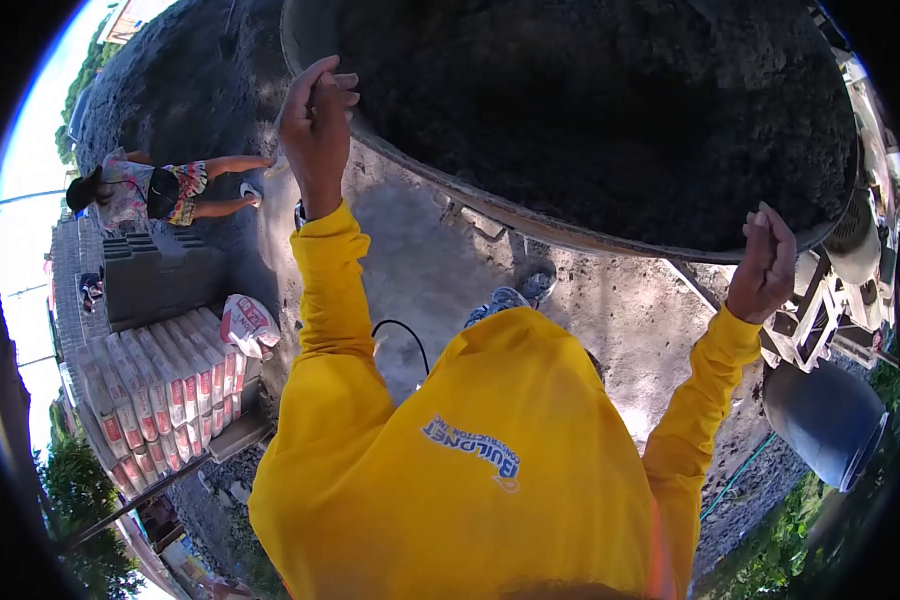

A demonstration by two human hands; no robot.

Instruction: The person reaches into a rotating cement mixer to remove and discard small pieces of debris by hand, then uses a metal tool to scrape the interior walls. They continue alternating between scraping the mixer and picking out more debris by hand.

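Observation:
A large round metal drum (570, 238), which looks like a mixer drum, fills the top of the view, its mouth tilted toward me. Dark, rough material (610, 120) coats or fills its shadowed inside. On the left of the rim, my left hand (318, 120) has its fingers curled over the edge. Lower on the right, my right hand (765, 262) grips the same rim with bent fingers. Both arms are spread wide in yellow sleeves.
Stacked cement bags (160, 395) stand at the left, with a loose bag (250, 325) beside them and grey hollow blocks (160, 275) behind. Another person (155, 190) walks near a dark heap (185, 85). A blue barrel (825, 420) lies at the right by a metal frame (820, 310).

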